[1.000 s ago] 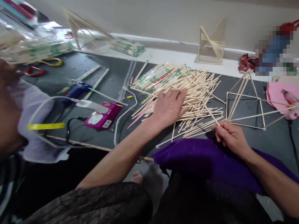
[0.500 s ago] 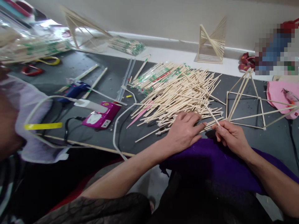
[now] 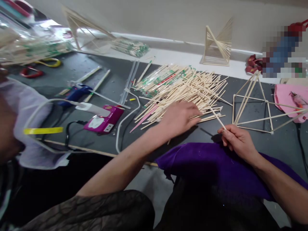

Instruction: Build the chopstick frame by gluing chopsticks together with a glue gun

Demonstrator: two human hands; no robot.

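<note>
Since half a second earlier, the left hand (image 3: 181, 117) shifts away from the table's near edge, and the loose sticks there now lie closer to the pile (image 3: 207, 86). Its blurred fingers reach over the sticks; whether they grip any cannot be told. The right hand (image 3: 237, 139) pinches one slim, pale stick (image 3: 218, 117) between thumb and fingers, its far end slanting up to the pile's near side. The pile is a straw-coloured, criss-crossed heap beside green-printed packets (image 3: 158, 77). A stick frame (image 3: 269, 117) stands to its right on the dark grey table (image 3: 79, 61); a magenta power box (image 3: 106, 120) and blue glue gun (image 3: 78, 93) lie left. Behind, a twisted stick model (image 3: 218, 45) stands on a white ledge (image 3: 173, 56) against a pale wall (image 3: 156, 19).
</note>
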